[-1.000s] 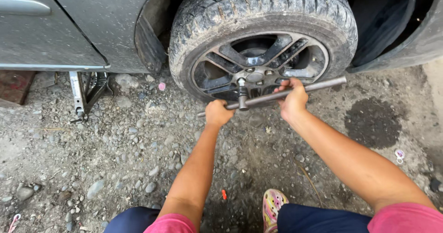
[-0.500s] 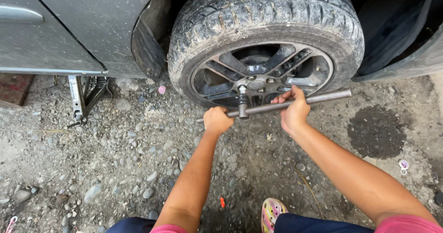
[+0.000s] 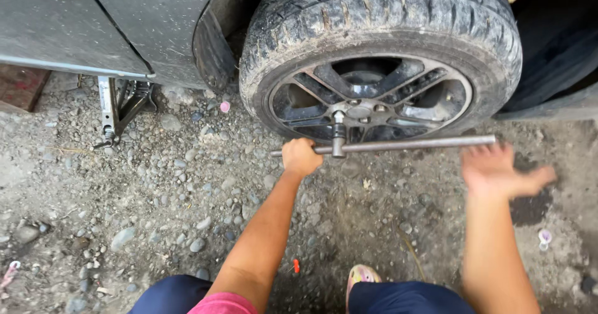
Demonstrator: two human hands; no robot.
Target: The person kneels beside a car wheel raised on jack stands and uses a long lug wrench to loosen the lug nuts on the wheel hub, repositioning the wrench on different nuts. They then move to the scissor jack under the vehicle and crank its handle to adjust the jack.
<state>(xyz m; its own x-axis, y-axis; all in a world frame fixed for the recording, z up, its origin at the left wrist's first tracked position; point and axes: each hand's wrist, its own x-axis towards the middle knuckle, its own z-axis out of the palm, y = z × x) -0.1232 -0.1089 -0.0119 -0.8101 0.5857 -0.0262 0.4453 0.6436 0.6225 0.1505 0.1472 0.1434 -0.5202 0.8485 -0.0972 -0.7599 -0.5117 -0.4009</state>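
Grey steel, a long-barred lug wrench (image 3: 398,145), is hanging off the wheel hub (image 3: 360,112), its short stem socketed onto a nut just below the hub's centre and its bar lying almost level across the lower rim. The left hand (image 3: 301,157) is clenching the bar's near end, left of and a little below the hub, knuckles up and fist fully wrapped round the metal. The right hand (image 3: 498,171) is doing the opposite: it is hovering open and blurred, fingers spread, just under the bar's far end, right of the hub and touching nothing.

That is the change. Half a second ago both hands were gripping the bar, the right one close beside the stem; now the right has let go and swung outward toward the tip (the blur says it is moving fast). The bar has also levelled out from its earlier upward tilt on the right, so the wrench appears to have turned a little on the nut, and the freed hand looks to be going for a fresh hold further out where leverage is greater.

Both forearms are reaching forward from the knees, the left angling in toward the hub with a straight wrist, the right running nearly straight ahead with the palm facing down.

Left of the hub, under the grey car body (image 3: 124,28), a scissor jack (image 3: 118,108) is standing on the gravel (image 3: 156,196); the muddy tyre (image 3: 374,21) is meeting the ground below the hub. One patterned shoe (image 3: 361,280) is showing between the knees.
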